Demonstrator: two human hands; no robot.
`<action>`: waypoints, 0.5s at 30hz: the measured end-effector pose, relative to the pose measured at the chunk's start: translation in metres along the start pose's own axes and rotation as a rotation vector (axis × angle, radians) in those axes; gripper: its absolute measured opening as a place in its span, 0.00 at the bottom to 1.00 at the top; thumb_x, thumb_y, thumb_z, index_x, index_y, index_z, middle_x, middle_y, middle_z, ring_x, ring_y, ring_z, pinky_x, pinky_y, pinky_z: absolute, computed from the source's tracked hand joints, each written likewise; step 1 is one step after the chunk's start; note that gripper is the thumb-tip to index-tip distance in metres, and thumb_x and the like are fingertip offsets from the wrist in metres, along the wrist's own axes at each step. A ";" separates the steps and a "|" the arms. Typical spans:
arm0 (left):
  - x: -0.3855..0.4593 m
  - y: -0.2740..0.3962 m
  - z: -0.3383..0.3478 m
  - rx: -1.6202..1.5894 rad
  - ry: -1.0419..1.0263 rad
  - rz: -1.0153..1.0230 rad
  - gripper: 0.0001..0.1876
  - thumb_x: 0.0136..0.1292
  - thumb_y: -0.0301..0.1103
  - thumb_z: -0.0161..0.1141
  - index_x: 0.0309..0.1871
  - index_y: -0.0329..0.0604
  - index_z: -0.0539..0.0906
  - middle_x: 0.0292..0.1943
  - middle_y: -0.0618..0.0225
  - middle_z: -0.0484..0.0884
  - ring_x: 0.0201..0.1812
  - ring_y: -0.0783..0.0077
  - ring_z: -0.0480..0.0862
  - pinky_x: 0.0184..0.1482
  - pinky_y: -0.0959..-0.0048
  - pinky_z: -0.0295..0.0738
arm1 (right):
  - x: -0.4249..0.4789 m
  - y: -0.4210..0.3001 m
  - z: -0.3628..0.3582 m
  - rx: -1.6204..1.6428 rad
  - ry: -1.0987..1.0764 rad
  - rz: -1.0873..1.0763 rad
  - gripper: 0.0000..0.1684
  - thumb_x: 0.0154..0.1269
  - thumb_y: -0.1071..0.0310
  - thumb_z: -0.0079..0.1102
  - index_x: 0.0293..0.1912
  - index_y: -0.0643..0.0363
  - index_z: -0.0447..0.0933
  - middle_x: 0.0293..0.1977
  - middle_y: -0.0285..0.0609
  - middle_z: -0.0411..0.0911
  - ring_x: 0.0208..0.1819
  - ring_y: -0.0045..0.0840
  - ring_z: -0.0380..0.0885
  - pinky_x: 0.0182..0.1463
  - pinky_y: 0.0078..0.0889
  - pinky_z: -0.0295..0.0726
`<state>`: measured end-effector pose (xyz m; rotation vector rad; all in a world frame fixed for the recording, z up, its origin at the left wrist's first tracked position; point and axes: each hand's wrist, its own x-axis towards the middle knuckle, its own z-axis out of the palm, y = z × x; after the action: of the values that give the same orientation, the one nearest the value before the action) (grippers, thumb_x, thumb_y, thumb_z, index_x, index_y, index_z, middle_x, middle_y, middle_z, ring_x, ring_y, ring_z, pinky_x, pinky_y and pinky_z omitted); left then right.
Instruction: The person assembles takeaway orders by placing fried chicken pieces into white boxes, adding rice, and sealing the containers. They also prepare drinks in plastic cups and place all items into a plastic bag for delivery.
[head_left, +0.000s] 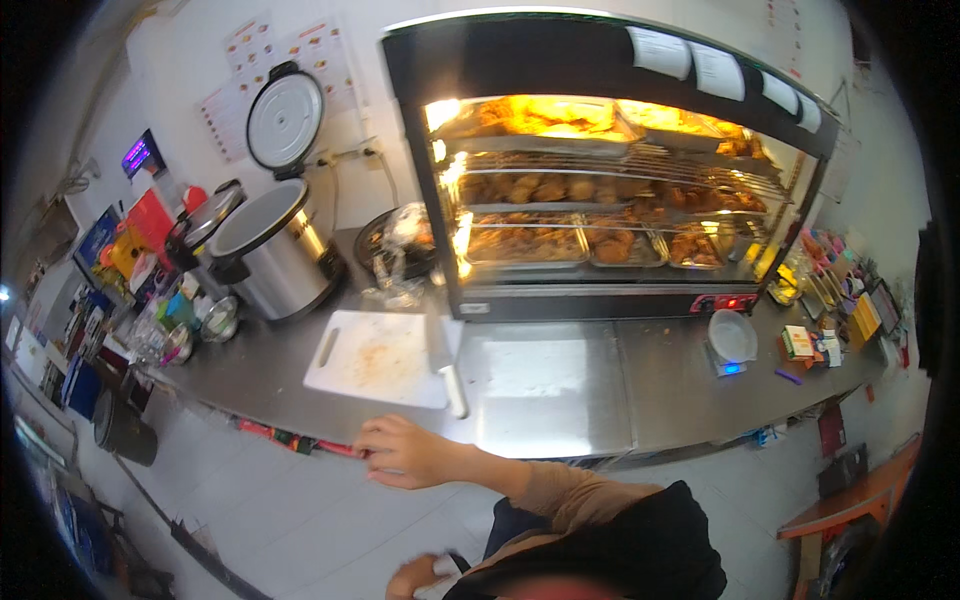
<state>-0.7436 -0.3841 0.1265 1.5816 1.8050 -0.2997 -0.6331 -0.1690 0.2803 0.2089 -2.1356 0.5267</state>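
My right hand (409, 453) hangs in front of the counter's near edge, its fingers loosely bent and apart, with nothing seen in them. My left hand (414, 576) is low at the bottom edge, partly cut off. A small white thing (444, 571) shows beside it; whether the hand holds it is unclear. On the counter beyond my right hand lies a white cutting board (349, 367) with brown crumbs. A knife (454, 390) with a white handle rests across the board's right side, its handle reaching past the edge.
A lit food warmer cabinet (540, 304) holds trays of fried food. Left of it stand foil-covered food (409, 232) and a large rice cooker (277, 262) with its lid up. On the right are a digital scale (731, 368) bearing a bowl (733, 336), and small boxes (797, 343).
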 end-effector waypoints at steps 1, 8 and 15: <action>-0.007 -0.027 -0.015 0.007 0.093 -0.018 0.30 0.51 0.51 0.59 0.57 0.49 0.69 0.53 0.58 0.72 0.51 0.56 0.74 0.45 0.55 0.71 | 0.010 0.005 0.025 0.018 -0.030 0.030 0.10 0.47 0.68 0.61 0.32 0.57 0.72 0.42 0.40 0.69 0.47 0.35 0.66 0.49 0.37 0.63; -0.031 -0.222 -0.158 -0.598 0.724 0.327 0.31 0.57 0.54 0.51 0.58 0.43 0.66 0.56 0.53 0.68 0.55 0.57 0.70 0.54 0.64 0.65 | 0.118 0.045 0.218 0.295 -0.097 0.282 0.24 0.46 0.64 0.63 0.44 0.57 0.69 0.50 0.44 0.65 0.51 0.39 0.64 0.54 0.39 0.61; -0.078 -0.431 -0.212 -2.299 0.517 1.121 0.36 0.61 0.63 0.33 0.63 0.43 0.59 0.60 0.53 0.63 0.61 0.54 0.62 0.60 0.59 0.56 | 0.257 0.047 0.493 0.400 -0.285 0.061 0.32 0.58 0.55 0.51 0.57 0.65 0.60 0.59 0.57 0.55 0.61 0.50 0.54 0.62 0.48 0.51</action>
<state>-1.2215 -0.4150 0.2130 0.4104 0.2300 1.9748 -1.1630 -0.3335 0.2258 0.4664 -2.2955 1.0112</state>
